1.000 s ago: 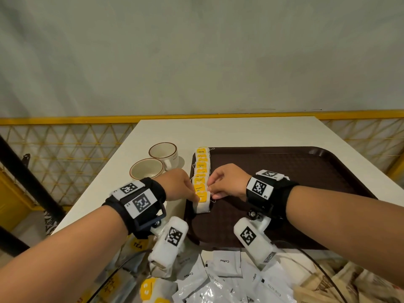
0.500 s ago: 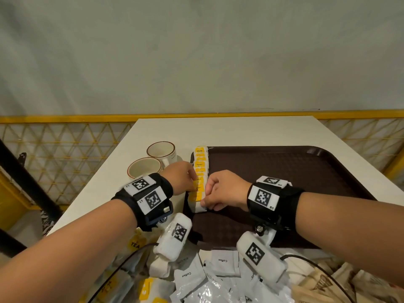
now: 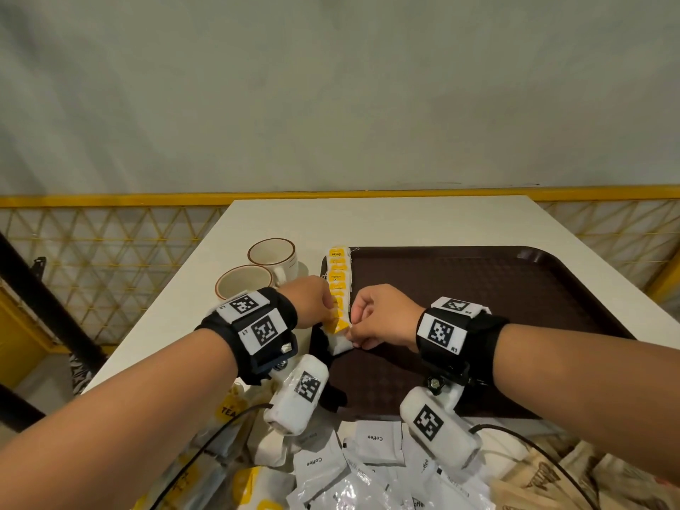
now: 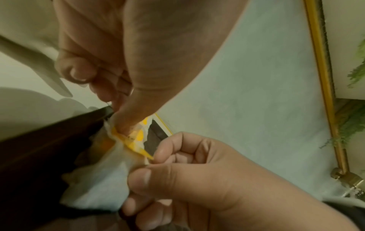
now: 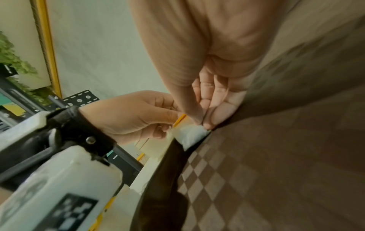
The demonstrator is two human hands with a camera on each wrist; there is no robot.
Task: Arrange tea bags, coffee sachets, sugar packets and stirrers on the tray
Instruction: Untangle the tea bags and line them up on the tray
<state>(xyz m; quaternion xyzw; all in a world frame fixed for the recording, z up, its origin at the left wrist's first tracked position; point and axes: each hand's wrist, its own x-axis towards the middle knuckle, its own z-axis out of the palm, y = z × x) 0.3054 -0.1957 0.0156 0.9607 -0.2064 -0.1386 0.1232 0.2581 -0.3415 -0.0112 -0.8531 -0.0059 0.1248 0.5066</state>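
A row of tea bags [image 3: 339,277] with yellow tags lies along the left edge of the brown tray [image 3: 478,288]. The nearest tea bag [image 3: 337,340] is held from both sides. My left hand [image 3: 327,312] pinches its yellow tag, and the thumb [image 4: 126,121] presses on the tag in the left wrist view. My right hand [image 3: 354,331] pinches the bag's white right edge, with thumb and fingers closed on the white tea bag [image 5: 190,136] in the right wrist view. The bag's tag end is tilted up.
Two cream cups [image 3: 272,257] [image 3: 244,285] stand on the white table left of the tray. Near the front edge lie white coffee sachets [image 3: 368,447], loose tea bags [image 3: 228,410] at the left and brown packets [image 3: 544,473] at the right. A yellow mesh railing [image 3: 110,252] borders the table.
Both hands stayed at the near end of the row. The right hand's fingers slid toward the nearest bag's near corner, and its yellow tag now stands tilted up.
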